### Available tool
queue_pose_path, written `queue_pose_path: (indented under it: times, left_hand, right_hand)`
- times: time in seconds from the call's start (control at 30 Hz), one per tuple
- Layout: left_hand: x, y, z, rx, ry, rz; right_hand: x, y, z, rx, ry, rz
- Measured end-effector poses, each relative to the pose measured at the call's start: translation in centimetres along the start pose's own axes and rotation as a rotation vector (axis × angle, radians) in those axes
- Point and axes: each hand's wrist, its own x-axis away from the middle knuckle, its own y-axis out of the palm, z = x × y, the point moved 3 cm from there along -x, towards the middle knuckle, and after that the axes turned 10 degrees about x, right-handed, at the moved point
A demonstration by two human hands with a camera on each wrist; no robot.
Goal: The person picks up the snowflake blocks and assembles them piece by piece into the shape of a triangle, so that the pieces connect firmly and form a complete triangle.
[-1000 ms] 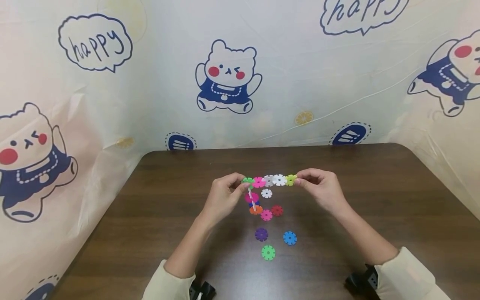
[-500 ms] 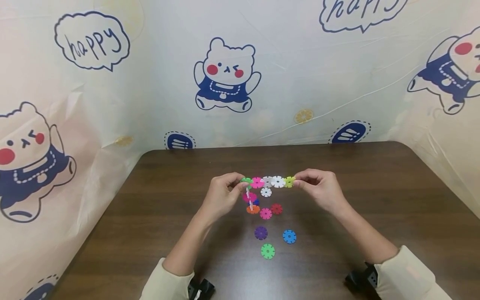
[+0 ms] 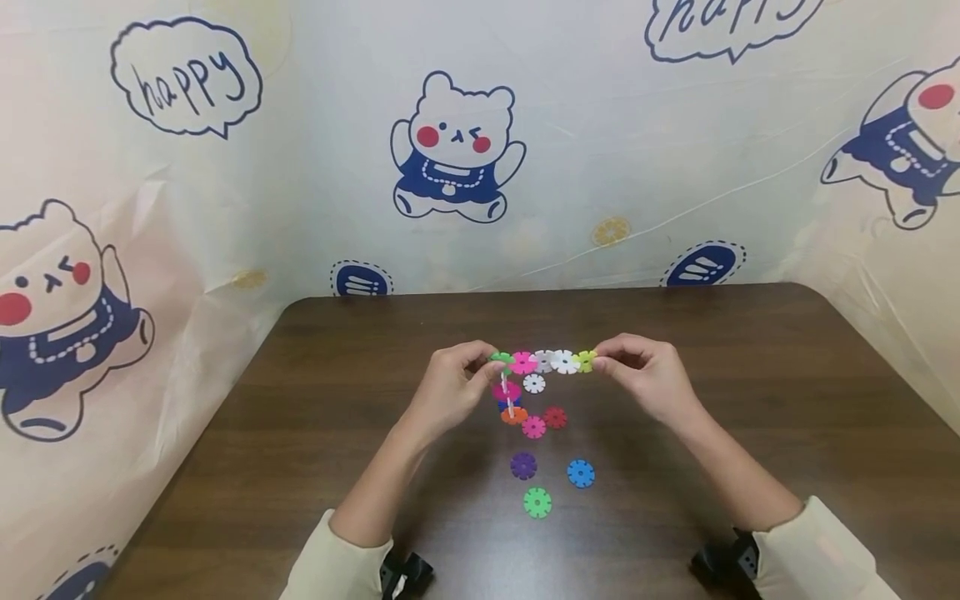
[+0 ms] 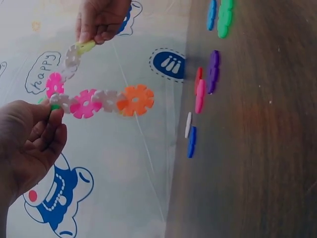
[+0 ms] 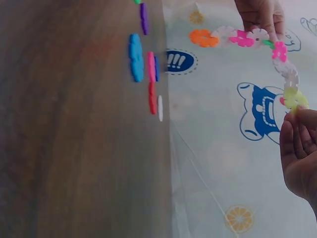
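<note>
A bent chain of notched plastic snowflake discs hangs in the air between my two hands. My left hand [image 3: 450, 392] pinches its green disc [image 3: 503, 358] at the corner with thumb and fingers. At the other end, my right hand [image 3: 654, 375] pinches the yellow disc [image 3: 585, 361]. A pink disc [image 3: 522, 362] and two white ones form the level stretch between them. From the green corner the other arm hangs down: white, pink, white, then an orange disc [image 4: 135, 100] at its tip. Both wrist views show this chain well above the tabletop.
Loose discs lie flat on the brown table [image 3: 300, 500]: white [image 3: 534, 383], pink [image 3: 534, 427], red [image 3: 555, 417], purple [image 3: 523, 465], light blue [image 3: 581, 473] and green [image 3: 537, 502]. A dark blue disc [image 4: 191, 142] is partly behind the hanging arm in the head view. A printed curtain [image 3: 315, 167] stands behind.
</note>
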Motion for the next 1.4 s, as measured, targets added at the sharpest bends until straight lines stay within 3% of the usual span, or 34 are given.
queue_pose_path:
  times: [0.13, 0.33, 0.7, 0.9, 1.07, 1.23, 1.4]
  left_hand:
    - [0.0, 0.0, -0.1, -0.029, -0.044, -0.027]
    - [-0.9, 0.4, 0.2, -0.147, -0.027, -0.013]
    - [-2.5, 3.1, 1.7, -0.289, 0.103, -0.17]
    - [-2.2, 3.5, 1.4, -0.209, 0.047, -0.211]
    - [-2.0, 3.5, 1.2, -0.134, 0.047, -0.205]
    - [-1.8, 2.7, 1.4, -0.143, 0.047, -0.141]
    - [-1.8, 1.5, 1.6, -0.138, 0.067, -0.075]
  right_hand:
    - [-0.4, -0.3, -0.1, -0.015, -0.022, 0.003]
    - [-0.5, 0.3, 0.0, 0.012, -0.006, -0.016]
    - [-0.5, 2.3, -0.8, -0.033, -0.037, -0.034]
    - [-0.4, 2.9, -0.6, -0.066, -0.023, -0.049]
    - [-0.4, 3.2, -0.4, -0.102, 0.009, -0.082]
    - [-1.1, 3.3, 0.5, -0.072, 0.054, -0.182]
    - [-2.0, 4.5, 2.9, 0.149, 0.059, -0.443]
